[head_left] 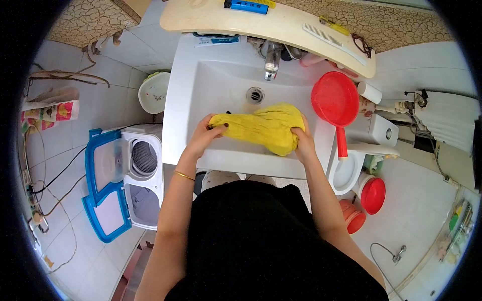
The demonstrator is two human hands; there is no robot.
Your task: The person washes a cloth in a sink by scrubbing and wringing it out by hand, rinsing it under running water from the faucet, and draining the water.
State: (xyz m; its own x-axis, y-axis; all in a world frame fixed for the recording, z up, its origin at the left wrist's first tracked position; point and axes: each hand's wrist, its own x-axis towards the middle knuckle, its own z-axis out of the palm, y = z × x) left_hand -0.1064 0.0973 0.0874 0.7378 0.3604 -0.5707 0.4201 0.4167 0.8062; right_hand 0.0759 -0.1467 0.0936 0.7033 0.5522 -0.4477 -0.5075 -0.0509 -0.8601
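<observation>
A crumpled yellow cloth (261, 128) is stretched between my two hands above the white sink (211, 83). My left hand (205, 134) grips its left end, thumb on top and fingers partly hidden behind the fabric. At the other side my right hand (304, 140) is closed on the bunched, thicker end. Beyond the cloth sit the drain (255, 95) and the metal faucet (272, 61); no water stream shows. I cannot make out the cloth's exact kind.
On the sink's right edge rests a red ladle (335, 98), its handle toward me. A cream shelf (281, 24) with a white comb (334, 43) spans the back. Left stands an open twin-tub washing machine (155, 185); right, a toilet (346, 173) and red buckets (373, 195).
</observation>
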